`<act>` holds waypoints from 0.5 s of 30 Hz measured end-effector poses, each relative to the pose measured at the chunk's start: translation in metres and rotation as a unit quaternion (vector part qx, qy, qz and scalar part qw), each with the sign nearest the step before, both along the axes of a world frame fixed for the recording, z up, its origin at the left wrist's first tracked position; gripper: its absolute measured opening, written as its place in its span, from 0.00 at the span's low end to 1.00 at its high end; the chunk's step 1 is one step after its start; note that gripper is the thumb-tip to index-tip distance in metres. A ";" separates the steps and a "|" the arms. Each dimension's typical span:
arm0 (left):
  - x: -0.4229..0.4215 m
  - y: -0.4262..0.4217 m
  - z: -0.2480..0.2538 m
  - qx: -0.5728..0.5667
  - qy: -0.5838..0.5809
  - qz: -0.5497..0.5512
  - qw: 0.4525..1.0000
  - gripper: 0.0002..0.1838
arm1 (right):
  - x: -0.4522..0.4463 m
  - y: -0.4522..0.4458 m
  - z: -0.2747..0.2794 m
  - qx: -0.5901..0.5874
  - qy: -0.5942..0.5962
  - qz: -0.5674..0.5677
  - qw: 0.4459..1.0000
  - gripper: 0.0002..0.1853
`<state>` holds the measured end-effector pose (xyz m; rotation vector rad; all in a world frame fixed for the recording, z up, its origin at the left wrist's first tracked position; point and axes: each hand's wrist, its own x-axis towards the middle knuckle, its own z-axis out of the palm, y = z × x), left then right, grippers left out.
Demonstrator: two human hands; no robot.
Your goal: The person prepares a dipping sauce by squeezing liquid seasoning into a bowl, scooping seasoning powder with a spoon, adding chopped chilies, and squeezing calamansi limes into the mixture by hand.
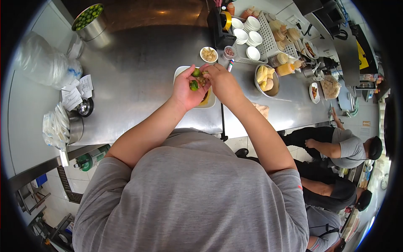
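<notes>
My left hand [187,90] is turned palm up over a white dish [211,101] with brown liquid in it. Small green citrus pieces [193,85] and some brownish bits lie in its cupped palm and fingers. My right hand [222,82] meets the left fingertips, its thumb and fingers pinched together around something small that I cannot make out. Just beyond the hands stand a small white bowl of chopped pale food [208,54] and a clear cup of reddish bits [229,52]. A marker [230,65] lies right of the hands.
A metal pot of green citrus [89,22] stands back left, plastic bags [46,61] at the left. White bowls [253,38], squeeze bottles [285,69] and a metal bowl of yellow pieces [267,80] are at the right. Several people [350,147] stand at the far right.
</notes>
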<state>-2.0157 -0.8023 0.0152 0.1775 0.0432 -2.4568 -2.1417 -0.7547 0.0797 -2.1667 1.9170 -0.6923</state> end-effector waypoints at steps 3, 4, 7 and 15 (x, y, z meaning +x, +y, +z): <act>0.003 -0.003 0.001 -0.005 -0.004 -0.005 1.000 0.21 | -0.003 -0.003 -0.003 0.000 -0.011 0.016 1.000 0.11; 0.004 -0.005 0.003 -0.005 -0.001 -0.006 1.000 0.22 | -0.002 -0.005 -0.003 -0.011 -0.008 0.030 0.999 0.13; 0.005 -0.008 0.009 -0.005 -0.015 -0.002 1.000 0.22 | 0.001 -0.009 0.000 -0.024 -0.023 0.032 0.999 0.11; 0.008 -0.009 0.018 -0.005 -0.084 0.013 0.996 0.21 | 0.005 -0.015 -0.016 -0.060 0.073 0.057 0.994 0.08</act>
